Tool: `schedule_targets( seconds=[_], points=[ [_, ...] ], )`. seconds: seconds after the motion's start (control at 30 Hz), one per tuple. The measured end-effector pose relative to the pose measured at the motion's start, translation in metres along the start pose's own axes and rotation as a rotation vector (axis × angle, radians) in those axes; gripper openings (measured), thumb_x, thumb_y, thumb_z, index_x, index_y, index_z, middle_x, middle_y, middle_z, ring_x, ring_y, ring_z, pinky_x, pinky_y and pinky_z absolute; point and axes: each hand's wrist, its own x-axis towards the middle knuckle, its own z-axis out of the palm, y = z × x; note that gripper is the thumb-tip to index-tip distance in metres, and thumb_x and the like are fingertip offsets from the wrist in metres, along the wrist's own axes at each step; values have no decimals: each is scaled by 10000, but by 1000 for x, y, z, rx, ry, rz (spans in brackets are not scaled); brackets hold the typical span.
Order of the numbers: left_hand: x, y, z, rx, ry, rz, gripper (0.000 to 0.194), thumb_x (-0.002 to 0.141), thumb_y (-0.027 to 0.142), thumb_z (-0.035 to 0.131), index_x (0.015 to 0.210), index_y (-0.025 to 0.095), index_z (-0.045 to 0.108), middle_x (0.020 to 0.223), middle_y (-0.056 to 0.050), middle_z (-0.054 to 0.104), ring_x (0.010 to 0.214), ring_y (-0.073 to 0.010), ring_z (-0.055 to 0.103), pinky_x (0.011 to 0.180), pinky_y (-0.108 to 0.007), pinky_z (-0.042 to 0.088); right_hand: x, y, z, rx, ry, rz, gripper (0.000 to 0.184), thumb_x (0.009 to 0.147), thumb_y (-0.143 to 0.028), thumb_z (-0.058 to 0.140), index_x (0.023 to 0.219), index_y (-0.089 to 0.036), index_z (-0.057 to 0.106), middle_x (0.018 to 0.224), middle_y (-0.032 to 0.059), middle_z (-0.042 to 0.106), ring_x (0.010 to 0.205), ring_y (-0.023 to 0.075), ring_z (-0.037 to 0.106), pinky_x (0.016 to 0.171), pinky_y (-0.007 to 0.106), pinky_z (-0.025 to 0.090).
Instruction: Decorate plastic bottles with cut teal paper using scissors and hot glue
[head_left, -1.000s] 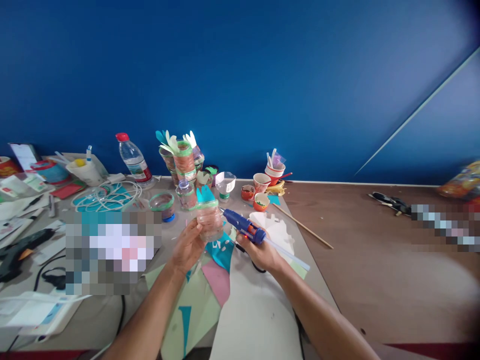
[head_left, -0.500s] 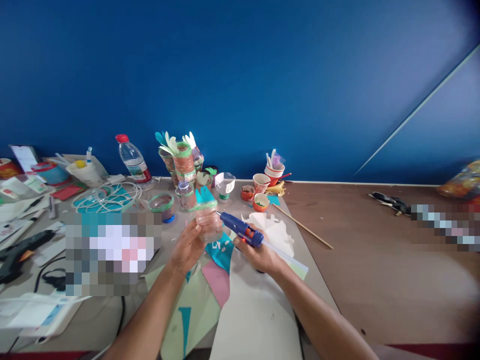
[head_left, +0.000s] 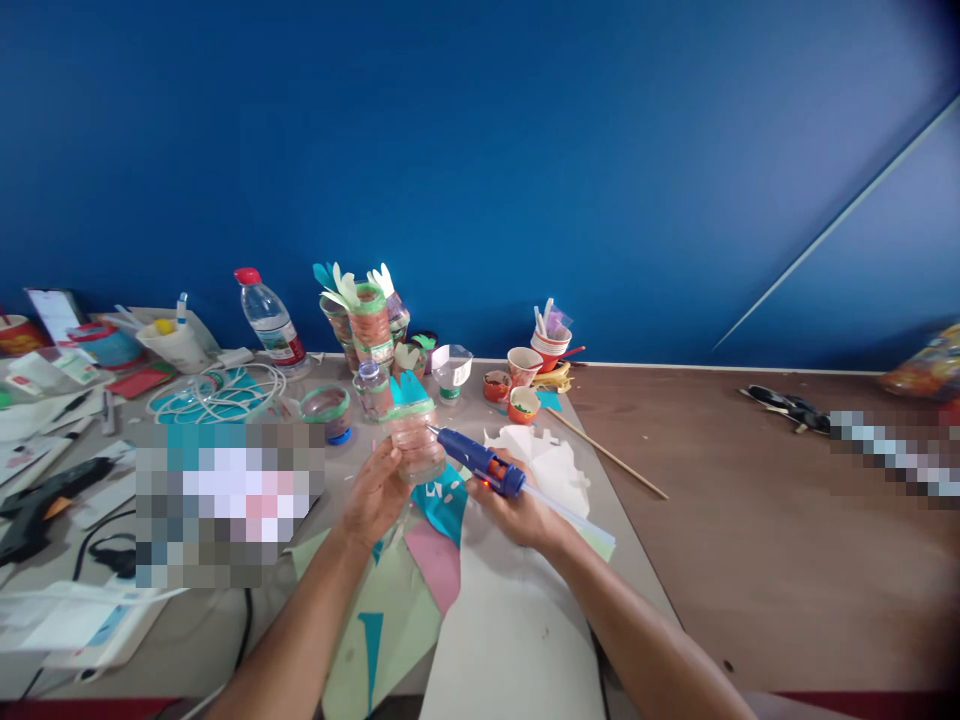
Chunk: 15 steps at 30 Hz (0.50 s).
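Tilted slightly in my left hand (head_left: 375, 500) is a clear plastic cup (head_left: 418, 445) with a green rim and a pinkish-brown wrap. Blue paper petals (head_left: 407, 392) stand up at its far rim. My right hand (head_left: 517, 505) is closed around a blue hot glue gun (head_left: 480, 460), its red light lit and a clear glue stick (head_left: 570, 518) coming out of its back. The gun's nozzle is at the cup's right side; whether it touches I cannot tell. Beneath the hands are a blue paper scrap (head_left: 442, 510) and a large white sheet (head_left: 517, 620).
Decorated cups with paper petals (head_left: 371, 320) stand against the blue wall. A water bottle (head_left: 270, 320) is left of them. Small paper cups (head_left: 523, 405) and a wooden stick (head_left: 607, 455) lie to the right. A black glue gun (head_left: 45, 500) rests far left, near coiled white cord (head_left: 217, 395).
The glue gun has moved slightly left, bringing its nozzle from the cup's upper right edge to lower on its side. My left hand holds the cup almost still.
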Motion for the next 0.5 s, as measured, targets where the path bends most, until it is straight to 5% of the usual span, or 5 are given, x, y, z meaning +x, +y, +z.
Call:
schedule_targets(
  seconds=[0.23, 0.5],
  points=[
    [0, 2, 4, -14, 59, -16, 317, 837, 258, 614, 1141, 170, 627, 1135, -94, 683, 1096, -243, 617, 995, -388, 453, -3, 8, -1, 316, -39, 89, 319, 824, -495, 542, 834, -179, 589, 723, 21, 559, 624, 136, 491, 551, 253, 432],
    [2, 1, -2, -54, 76, -21, 275, 838, 272, 617, 1093, 174, 650, 1096, -77, 701, 1053, -227, 635, 943, -370, 485, 1, 7, -4, 357, 9, 75, 443, 830, -584, 508, 944, -176, 635, 850, 63, 651, 715, 173, 591, 649, 297, 487]
  ],
)
